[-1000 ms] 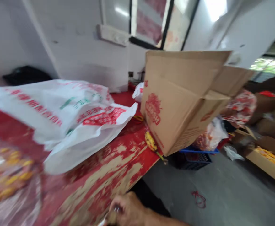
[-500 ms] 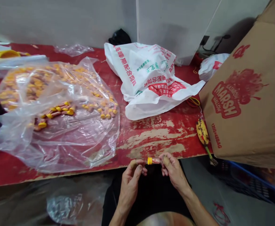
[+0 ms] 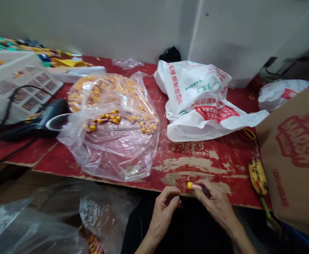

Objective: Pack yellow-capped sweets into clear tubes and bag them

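Observation:
Between the thumb and fingers of my right hand is a small tube with a yellow cap. Its pinkish body points left, and a dark reddish end shows beside my palm. My left hand is just to the left, apart from the tube, its fingers curled with a gap between thumb and forefinger and nothing seen in them. Both hands are at the front edge of the worn red table. Further left, a clear plastic bag lies on the table with many similar yellow-capped tubes inside.
A white printed sack lies behind my hands. On the right stand a cardboard box and a spotted banana. A dark corded device and a white basket are at the left. Below hangs clear plastic.
The view has swung left, bringing the basket and corded device into sight. My left hand has come away from the capped end; the tube stays in my right hand, now tilted.

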